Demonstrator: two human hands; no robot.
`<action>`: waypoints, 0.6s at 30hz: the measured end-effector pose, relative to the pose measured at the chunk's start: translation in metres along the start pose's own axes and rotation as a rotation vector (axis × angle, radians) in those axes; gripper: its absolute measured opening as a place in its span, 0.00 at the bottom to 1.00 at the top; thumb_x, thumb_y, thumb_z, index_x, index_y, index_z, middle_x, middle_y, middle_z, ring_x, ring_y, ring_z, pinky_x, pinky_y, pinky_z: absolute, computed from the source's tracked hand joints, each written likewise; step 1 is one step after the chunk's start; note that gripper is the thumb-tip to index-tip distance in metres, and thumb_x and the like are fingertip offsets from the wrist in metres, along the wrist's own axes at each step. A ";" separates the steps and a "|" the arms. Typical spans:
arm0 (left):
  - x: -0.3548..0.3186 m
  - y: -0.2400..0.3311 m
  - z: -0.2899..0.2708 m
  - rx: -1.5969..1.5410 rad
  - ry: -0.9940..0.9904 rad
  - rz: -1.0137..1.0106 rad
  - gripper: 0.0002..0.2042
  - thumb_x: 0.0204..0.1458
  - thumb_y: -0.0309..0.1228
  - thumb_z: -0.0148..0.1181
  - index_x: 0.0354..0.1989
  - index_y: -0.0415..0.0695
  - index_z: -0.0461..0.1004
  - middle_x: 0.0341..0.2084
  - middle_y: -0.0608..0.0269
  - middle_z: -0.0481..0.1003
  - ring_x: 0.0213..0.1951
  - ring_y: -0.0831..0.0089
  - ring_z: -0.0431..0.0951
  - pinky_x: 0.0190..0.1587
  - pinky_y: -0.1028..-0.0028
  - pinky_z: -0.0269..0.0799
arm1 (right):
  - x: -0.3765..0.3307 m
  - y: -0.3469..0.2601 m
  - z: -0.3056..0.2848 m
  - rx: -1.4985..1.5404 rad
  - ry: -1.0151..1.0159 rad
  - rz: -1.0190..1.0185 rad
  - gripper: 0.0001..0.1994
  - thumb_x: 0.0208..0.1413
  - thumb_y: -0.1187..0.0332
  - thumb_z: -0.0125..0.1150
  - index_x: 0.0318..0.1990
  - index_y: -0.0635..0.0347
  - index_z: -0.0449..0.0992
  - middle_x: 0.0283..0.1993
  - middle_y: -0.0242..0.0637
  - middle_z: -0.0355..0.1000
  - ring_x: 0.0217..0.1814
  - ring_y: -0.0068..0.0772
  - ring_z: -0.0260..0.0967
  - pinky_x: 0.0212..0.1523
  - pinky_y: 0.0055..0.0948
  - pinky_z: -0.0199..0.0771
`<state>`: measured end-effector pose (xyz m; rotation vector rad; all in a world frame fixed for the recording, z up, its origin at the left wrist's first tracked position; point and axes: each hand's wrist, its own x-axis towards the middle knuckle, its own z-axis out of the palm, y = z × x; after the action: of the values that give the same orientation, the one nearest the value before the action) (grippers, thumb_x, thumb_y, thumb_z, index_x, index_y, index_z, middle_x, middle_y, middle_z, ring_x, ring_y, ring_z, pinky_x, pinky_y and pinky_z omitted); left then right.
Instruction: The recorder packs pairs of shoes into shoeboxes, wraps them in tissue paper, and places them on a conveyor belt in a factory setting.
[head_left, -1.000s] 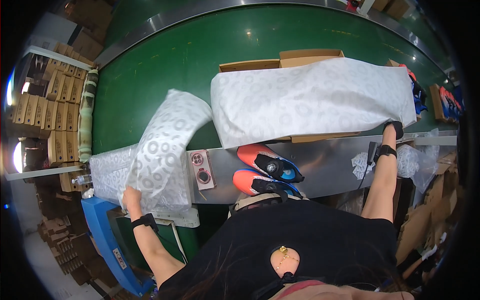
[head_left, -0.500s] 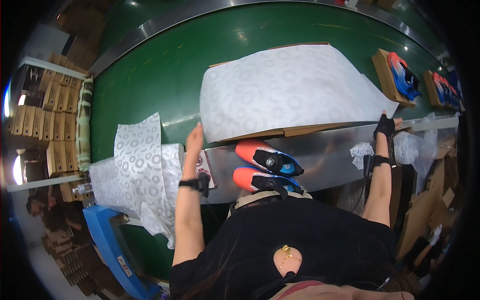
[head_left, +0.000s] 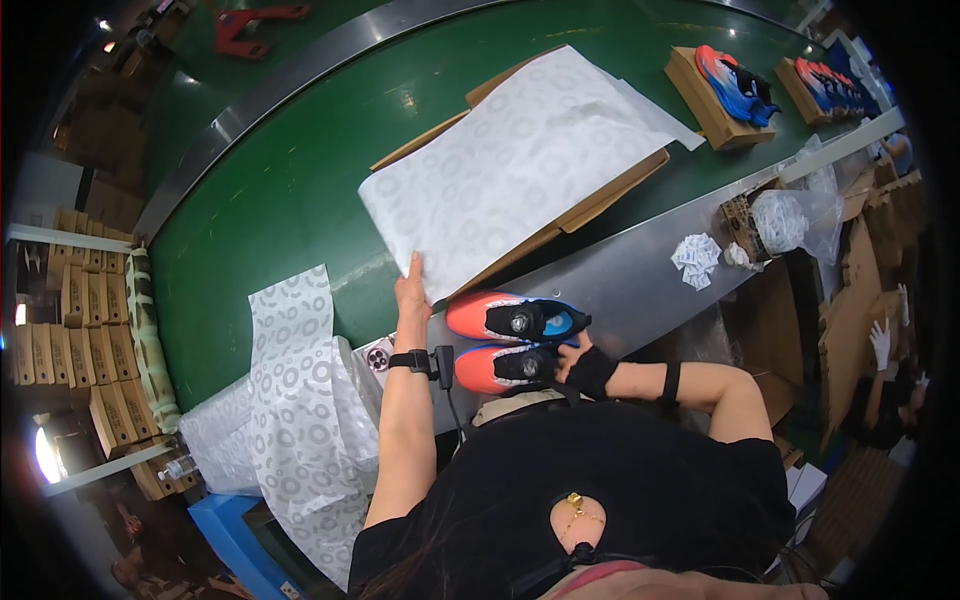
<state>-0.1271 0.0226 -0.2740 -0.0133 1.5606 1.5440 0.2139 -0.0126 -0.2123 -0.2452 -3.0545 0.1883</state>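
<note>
White patterned tissue paper lies spread over an open cardboard shoebox on the green conveyor belt. My left hand is at the paper's near left corner, one digit on top and the other fingers hidden. Two orange, black and blue shoes lie side by side on the metal ledge in front of me, the farther shoe and the nearer shoe. My right hand, in a black wrist wrap, closes on the heel end of the nearer shoe; its fingertips are partly hidden.
More patterned paper drapes over a plastic-wrapped stack at left, beside a phone. White sachets sit in a heap on the ledge. Another shoebox with shoes stands farther right. Stacked boxes line the left side.
My right hand has left the paper's right corner and come to the nearer shoe. My left hand has reached the paper's near left corner. The view has turned, so the box appears tilted.
</note>
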 end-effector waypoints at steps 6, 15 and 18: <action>0.012 0.026 -0.077 0.128 0.156 0.295 0.21 0.48 0.39 0.56 0.41 0.32 0.67 0.31 0.62 0.71 0.30 0.75 0.70 0.32 0.74 0.66 | 0.060 0.051 -0.126 0.414 -0.417 0.094 0.10 0.39 0.59 0.57 0.22 0.56 0.71 0.23 0.35 0.68 0.30 0.36 0.66 0.43 0.37 0.56; -0.022 0.097 -0.094 0.560 0.207 0.564 0.16 0.52 0.36 0.49 0.37 0.32 0.70 0.23 0.65 0.71 0.26 0.80 0.65 0.30 0.76 0.63 | 0.202 0.156 -0.050 0.733 0.087 0.633 0.22 0.42 0.58 0.57 0.39 0.69 0.67 0.38 0.55 0.68 0.42 0.47 0.67 0.42 0.35 0.66; -0.054 0.125 -0.030 0.391 -0.037 0.543 0.12 0.53 0.34 0.49 0.33 0.34 0.70 0.21 0.72 0.69 0.23 0.84 0.63 0.25 0.80 0.61 | 0.232 0.149 0.020 0.837 0.007 0.511 0.25 0.40 0.55 0.58 0.40 0.68 0.67 0.38 0.56 0.67 0.42 0.51 0.66 0.43 0.38 0.65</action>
<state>-0.1849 -0.0046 -0.1499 0.7039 1.9102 1.5886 0.0069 0.1687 -0.2374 -0.9133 -2.5330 1.4066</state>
